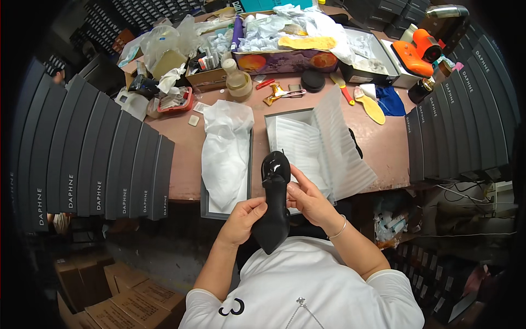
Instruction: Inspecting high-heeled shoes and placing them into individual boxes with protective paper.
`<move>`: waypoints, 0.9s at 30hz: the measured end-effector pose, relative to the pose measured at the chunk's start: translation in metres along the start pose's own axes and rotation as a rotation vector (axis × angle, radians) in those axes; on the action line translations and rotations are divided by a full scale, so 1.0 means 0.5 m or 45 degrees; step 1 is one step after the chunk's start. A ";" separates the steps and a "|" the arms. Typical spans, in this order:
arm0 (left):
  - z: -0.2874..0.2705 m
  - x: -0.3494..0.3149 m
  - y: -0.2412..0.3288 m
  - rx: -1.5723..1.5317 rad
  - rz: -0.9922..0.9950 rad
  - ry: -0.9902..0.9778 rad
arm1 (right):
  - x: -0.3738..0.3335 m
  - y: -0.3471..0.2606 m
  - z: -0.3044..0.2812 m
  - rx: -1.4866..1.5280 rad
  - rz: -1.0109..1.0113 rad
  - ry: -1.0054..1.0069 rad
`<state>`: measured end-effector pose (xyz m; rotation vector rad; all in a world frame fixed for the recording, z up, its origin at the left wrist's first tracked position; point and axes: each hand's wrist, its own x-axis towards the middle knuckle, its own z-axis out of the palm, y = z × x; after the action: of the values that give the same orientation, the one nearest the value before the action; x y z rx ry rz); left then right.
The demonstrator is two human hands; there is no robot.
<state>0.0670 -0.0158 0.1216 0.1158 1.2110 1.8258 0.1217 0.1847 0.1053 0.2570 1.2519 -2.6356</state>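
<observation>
While the black pointed shoe (275, 211) is held toe toward the body: it is suspended at the tabletop's near edge, and a fall could be caused by a slackened grip.
Left hand (243, 222): the shoe's side is pinched narrowly between thumb and fingers.
Right hand (313, 204): the heel end is held between thumb and fingertips.
Glossy heel (275, 163): scuffing could be caused by contact with the open shoe box (268, 130).
Foam sheet (341, 145): it is raised near the right hand and could be snagged by the bracelet (339, 227).
Grey tray (251, 175): its near end appears to be set past the edge; tipping could be caused by a forearm knock.
Tabletop (391, 149) room: sideways strips are bounded by left box stack (93, 145) and right box stack (455, 129).
</observation>
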 end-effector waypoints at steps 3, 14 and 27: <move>0.007 0.002 -0.005 -0.021 0.052 0.022 | 0.003 0.015 -0.008 0.025 0.069 -0.015; 0.008 -0.008 -0.010 -0.143 0.087 0.102 | 0.007 0.022 0.011 -0.003 0.114 0.029; -0.018 0.000 -0.006 -0.517 0.078 -0.036 | -0.010 0.000 0.013 -0.304 0.043 -0.138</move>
<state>0.0643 -0.0214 0.1145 -0.0512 0.8034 2.0787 0.1263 0.1801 0.1105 0.0932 1.4925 -2.4061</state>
